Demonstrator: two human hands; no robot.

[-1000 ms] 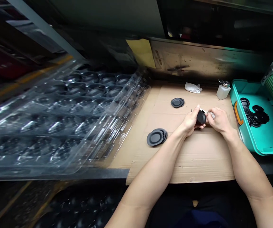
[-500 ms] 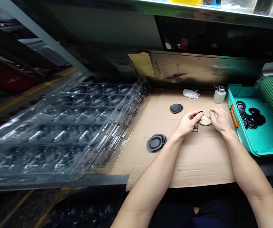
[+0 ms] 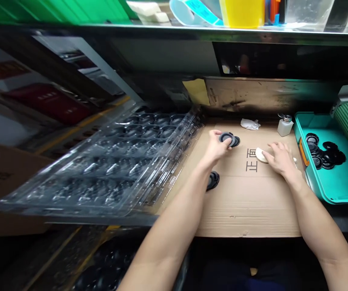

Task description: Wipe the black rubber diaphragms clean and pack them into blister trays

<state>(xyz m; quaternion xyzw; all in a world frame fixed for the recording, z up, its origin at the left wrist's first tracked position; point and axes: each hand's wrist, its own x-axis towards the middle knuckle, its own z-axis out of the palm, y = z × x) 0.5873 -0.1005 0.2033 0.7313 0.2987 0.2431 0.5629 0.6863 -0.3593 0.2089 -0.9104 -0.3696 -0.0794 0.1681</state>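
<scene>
My left hand (image 3: 218, 146) reaches to the far stack of black round discs (image 3: 230, 139) on the cardboard sheet (image 3: 246, 198) and its fingers close on the top disc. My right hand (image 3: 279, 157) rests on the cardboard with its fingers on a pale beige oval piece (image 3: 260, 154); a small white tool tip shows beside it. A second stack of black discs (image 3: 213, 180) lies nearer me, partly hidden behind my left forearm.
Stacked clear plastic trays (image 3: 107, 169) with round pockets fill the left. A teal bin (image 3: 334, 190) with several black discs stands at right, a green ribbed belt beyond it. A white pump bottle (image 3: 284, 125) and a crumpled white cloth (image 3: 249, 124) sit at the back.
My left hand left the beige piece and moved left to the far disc stack. My right hand stayed on the beige piece, now lying flat. The black disc held earlier is gone from between my hands.
</scene>
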